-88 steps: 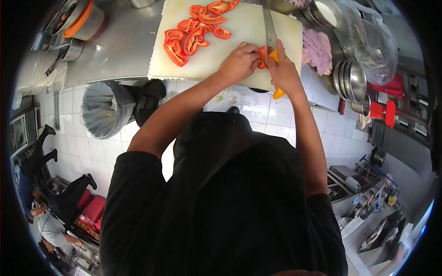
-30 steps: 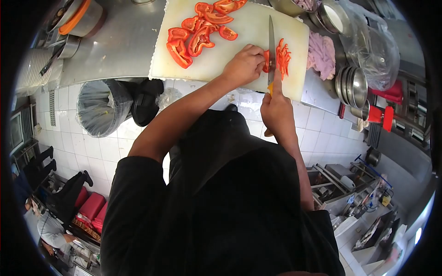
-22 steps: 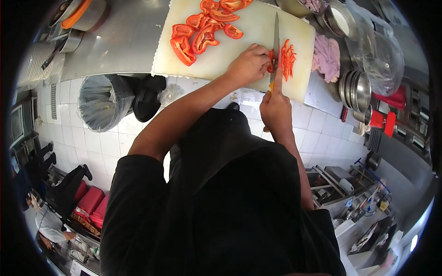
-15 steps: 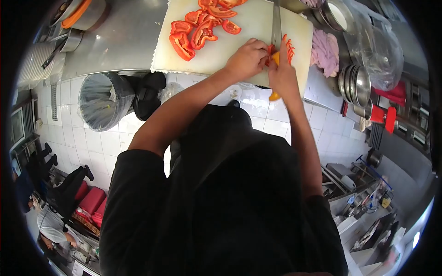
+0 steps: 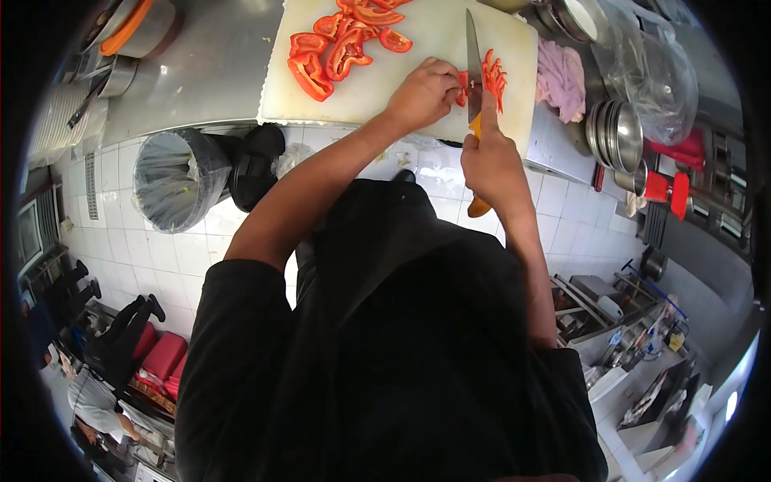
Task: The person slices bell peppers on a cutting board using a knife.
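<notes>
My left hand (image 5: 426,95) has its fingers bent on a piece of red pepper (image 5: 462,88) on the white cutting board (image 5: 385,88). My right hand (image 5: 494,161) is closed round the yellow handle of a knife (image 5: 473,56), its index finger along the blade. The blade points away from me, between the held piece and a small heap of thin pepper strips (image 5: 495,78). Larger cut pieces of red pepper (image 5: 348,55) lie at the board's upper left.
A purple cloth (image 5: 561,80) and stacked metal bowls (image 5: 617,138) are right of the board. Left of it runs a steel counter (image 5: 201,72). A lined bin (image 5: 177,181) stands on the floor below. Other people (image 5: 96,402) are at the far lower left.
Since the earliest frame, a heap of strips has come into view right of the blade. In the last half second my right hand and the knife have drawn back toward me.
</notes>
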### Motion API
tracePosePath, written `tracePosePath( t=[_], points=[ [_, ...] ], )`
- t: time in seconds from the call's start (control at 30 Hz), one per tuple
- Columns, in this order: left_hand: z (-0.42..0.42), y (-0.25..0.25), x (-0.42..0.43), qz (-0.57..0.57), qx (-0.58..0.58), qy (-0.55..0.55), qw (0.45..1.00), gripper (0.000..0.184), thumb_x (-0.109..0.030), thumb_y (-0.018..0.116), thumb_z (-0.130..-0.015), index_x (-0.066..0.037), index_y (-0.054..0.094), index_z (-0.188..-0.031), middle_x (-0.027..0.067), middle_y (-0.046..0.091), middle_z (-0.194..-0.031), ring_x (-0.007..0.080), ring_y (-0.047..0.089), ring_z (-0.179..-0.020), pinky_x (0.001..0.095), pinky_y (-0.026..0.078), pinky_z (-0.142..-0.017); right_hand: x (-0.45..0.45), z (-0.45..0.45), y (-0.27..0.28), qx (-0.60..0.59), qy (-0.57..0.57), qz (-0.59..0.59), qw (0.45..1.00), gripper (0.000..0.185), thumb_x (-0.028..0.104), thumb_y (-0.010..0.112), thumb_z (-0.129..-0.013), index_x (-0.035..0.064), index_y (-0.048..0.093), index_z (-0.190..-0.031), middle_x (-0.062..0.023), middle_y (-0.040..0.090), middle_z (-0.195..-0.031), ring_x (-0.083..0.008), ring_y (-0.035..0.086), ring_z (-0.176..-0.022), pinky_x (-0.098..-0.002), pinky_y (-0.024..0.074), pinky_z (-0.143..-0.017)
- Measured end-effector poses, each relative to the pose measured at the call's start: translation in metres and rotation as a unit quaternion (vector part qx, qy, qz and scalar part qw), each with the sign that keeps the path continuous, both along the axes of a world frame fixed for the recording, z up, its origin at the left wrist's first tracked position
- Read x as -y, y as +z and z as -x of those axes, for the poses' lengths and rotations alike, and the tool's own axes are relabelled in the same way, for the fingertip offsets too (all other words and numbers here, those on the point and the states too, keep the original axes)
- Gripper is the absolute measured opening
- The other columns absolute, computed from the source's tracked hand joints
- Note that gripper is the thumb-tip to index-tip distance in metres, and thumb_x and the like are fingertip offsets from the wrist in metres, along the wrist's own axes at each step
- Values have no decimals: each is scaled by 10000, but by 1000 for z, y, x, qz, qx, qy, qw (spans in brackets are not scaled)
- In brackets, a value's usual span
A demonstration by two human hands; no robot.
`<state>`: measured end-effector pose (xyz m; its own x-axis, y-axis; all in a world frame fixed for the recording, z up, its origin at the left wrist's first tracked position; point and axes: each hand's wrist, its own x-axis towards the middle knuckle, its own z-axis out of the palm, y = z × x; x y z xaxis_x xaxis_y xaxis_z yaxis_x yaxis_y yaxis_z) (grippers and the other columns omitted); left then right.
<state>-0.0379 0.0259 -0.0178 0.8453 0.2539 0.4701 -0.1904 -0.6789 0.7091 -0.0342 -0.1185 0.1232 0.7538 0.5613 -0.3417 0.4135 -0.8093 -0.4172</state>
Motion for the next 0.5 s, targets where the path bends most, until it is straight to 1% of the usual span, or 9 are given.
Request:
tracePosePath(
  t=[0.03, 0.17, 0.37, 0.47, 0.5],
  points=[
    [0, 1, 0, -3, 0, -1, 1000, 97, -41, 655, -783, -52, 731, -842, 65, 668, -994, 271, 594, -981, 371, 497, -890, -1, 2, 0, 0, -2, 3, 1000, 702, 92, 435, -882, 43, 165, -1528, -295, 657, -787, -434, 655, -696, -500, 509, -728],
    [-1, 1, 0, -10, 0, 3, 1000, 106, -38, 632, -792, -46, 727, -840, 68, 667, -999, 273, 594, -982, 374, 496, -892, 0, 10, -10, -2, -8, -11, 1000, 716, 86, 453, -890, 43, 131, -1528, -316, 650, -827, -482, 638, -752, -539, 492, -774],
    [-1, 0, 1, 5, -7, 8, 1000, 108, -43, 631, -787, -39, 725, -840, 73, 666, -999, 273, 594, -982, 376, 496, -895, 1, 9, -17, -38, -30, -9, 999, 715, 92, 452, -907, 86, 116, -1539, -320, 646, -834, -480, 634, -703, -533, 508, -721],
    [-1, 0, 1, 6, -6, 9, 1000, 106, -44, 635, -781, -39, 725, -837, 72, 666, -990, 271, 595, -978, 373, 502, -884, 3, 6, -26, -64, -48, -45, 996, 718, 95, 458, -910, 107, 117, -1541, -320, 644, -829, -482, 632, -686, -536, 510, -700],
    [-1, -1, 1, 5, -4, 11, 1000, 103, -47, 638, -779, -38, 725, -834, 72, 666, -987, 270, 595, -976, 372, 504, -880, 3, 5, -32, -39, -35, -56, 997, 717, 99, 460, -911, 107, 118, -1542, -311, 649, -832, -475, 637, -683, -526, 516, -688]
  ],
)
